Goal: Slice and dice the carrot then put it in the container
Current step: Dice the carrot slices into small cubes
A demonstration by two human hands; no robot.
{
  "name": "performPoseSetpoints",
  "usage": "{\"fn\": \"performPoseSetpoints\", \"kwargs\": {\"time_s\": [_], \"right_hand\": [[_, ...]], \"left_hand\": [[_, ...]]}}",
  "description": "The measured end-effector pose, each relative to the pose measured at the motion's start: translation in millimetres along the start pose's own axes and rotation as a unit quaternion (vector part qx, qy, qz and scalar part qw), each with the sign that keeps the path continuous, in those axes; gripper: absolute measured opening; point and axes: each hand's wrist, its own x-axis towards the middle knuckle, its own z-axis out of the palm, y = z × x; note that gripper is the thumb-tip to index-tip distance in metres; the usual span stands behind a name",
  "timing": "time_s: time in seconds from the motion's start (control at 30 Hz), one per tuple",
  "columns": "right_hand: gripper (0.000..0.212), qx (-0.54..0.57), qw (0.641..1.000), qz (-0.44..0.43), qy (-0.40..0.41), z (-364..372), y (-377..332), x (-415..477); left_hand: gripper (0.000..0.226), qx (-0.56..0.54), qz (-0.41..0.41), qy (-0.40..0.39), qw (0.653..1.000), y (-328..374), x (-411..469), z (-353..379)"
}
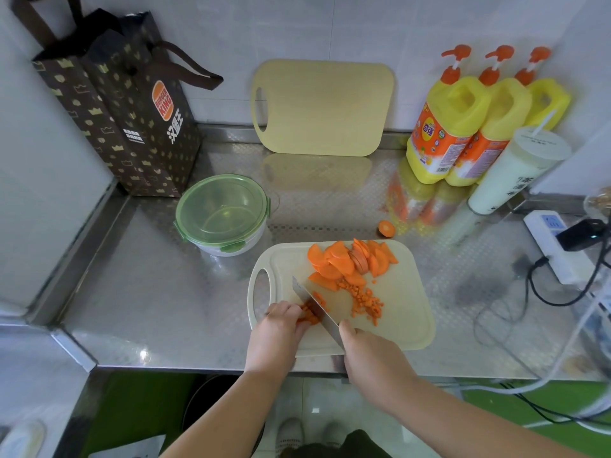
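A pale cutting board lies on the steel counter. Orange carrot slices are heaped at its far side, and a small pile of diced carrot lies in the middle. My left hand holds down a bunch of carrot strips with curled fingers. My right hand grips the handle of a knife, whose blade rests across those strips. A round container with a green lid on it stands left of the board.
A carrot end lies on the counter behind the board. A second cutting board leans on the wall. A brown paper bag stands back left; yellow detergent bottles, a drink cup and a power strip are right.
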Motion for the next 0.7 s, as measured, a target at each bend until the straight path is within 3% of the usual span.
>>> {"fn": "performPoseSetpoints", "kwargs": {"time_s": [0.23, 0.7], "right_hand": [[0.036, 0.014, 0.999, -0.014, 0.034, -9, 6, -2], [0.044, -0.020, 1.000, -0.018, -0.002, -10, -4, -11]], "left_hand": [[0.020, -0.045, -0.016, -0.002, 0.999, 4, 0, -11], [0.021, -0.038, -0.027, -0.013, 0.999, 0, -2, -10]]}}
